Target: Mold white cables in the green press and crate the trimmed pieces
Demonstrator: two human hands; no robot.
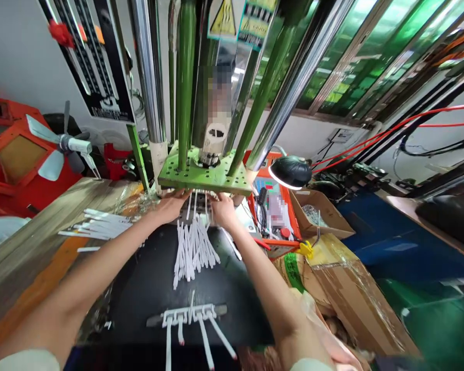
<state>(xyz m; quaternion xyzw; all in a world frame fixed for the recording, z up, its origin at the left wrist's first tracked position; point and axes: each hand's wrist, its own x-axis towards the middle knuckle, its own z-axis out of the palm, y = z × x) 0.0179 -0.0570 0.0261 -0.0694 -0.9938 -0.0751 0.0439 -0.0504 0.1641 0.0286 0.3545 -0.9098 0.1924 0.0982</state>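
My left hand [171, 207] and my right hand [222, 208] reach in under the green machine plate [204, 179], one at each side of the metal mould block below it. The plate's front edge and the poor detail there hide most of the fingertips, so what they grip, if anything, cannot be seen. A few white strips stick out of the block between the hands. Just in front, a bundle of white strips [195, 247] lies fanned out on the black work surface [139, 288]. Nearer to me is a white moulded piece [189, 314] on a grey bar, with several strips hanging from it.
More white strips [100, 225] lie on the wooden table at left, near a fan [64, 141]. Shiny pillars [149, 72] and green rods rise around the plate. At right are a black lamp [292, 171], a red control box [284, 247] and cardboard boxes [355, 288].
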